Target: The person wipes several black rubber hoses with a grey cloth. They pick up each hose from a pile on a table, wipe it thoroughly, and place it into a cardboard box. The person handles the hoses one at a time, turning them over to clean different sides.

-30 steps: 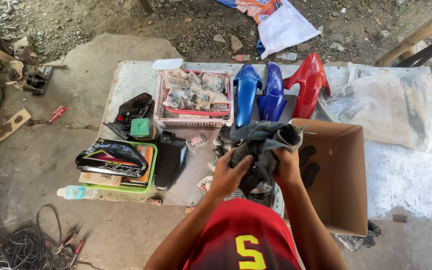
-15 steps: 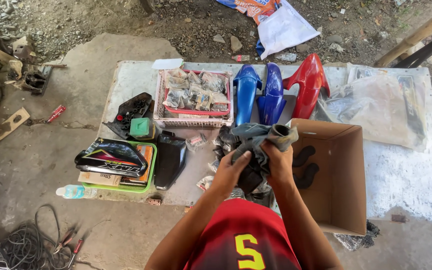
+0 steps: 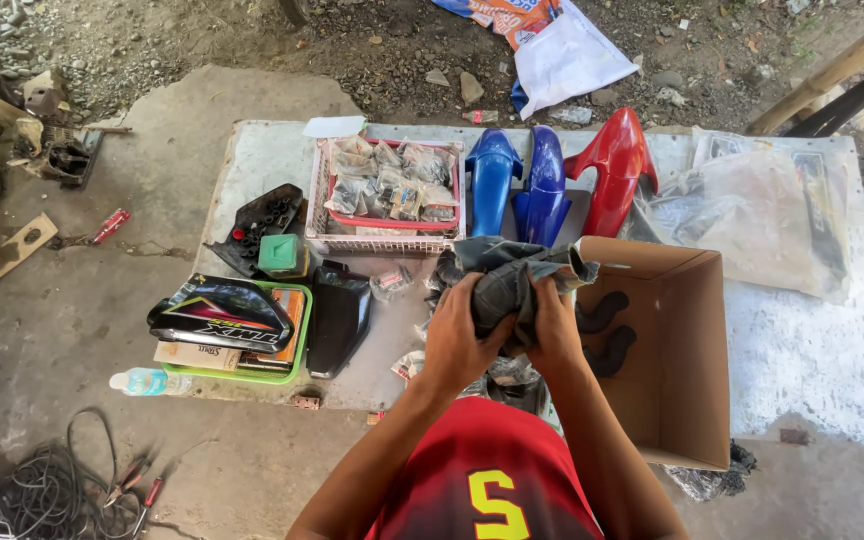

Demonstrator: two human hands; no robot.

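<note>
A pale counter (image 3: pixel 272 165) carries a pink basket (image 3: pixel 388 240) of bagged small parts at its middle. At three o'clock of the basket stand two blue fenders (image 3: pixel 517 185) and a red fender (image 3: pixel 614 170). At eight o'clock of it lies a green tray (image 3: pixel 297 345) with a black decorated panel (image 3: pixel 220 312) on top, and a black cover (image 3: pixel 337 315) just beside the tray. An open cardboard box (image 3: pixel 687 340) sits at the counter's near right, with dark curved pieces (image 3: pixel 607 330) inside.

Both hands are curled closed around a dark folded rubber tube (image 3: pixel 512 275), held above the counter's near edge, just at nine o'clock of the box. The left hand (image 3: pixel 457 335) grips its left side, the right hand (image 3: pixel 557 330) its right side, thumbs on top. Both forearms reach forward and converge, elbows bent near the red shirt (image 3: pixel 482 480).
</note>
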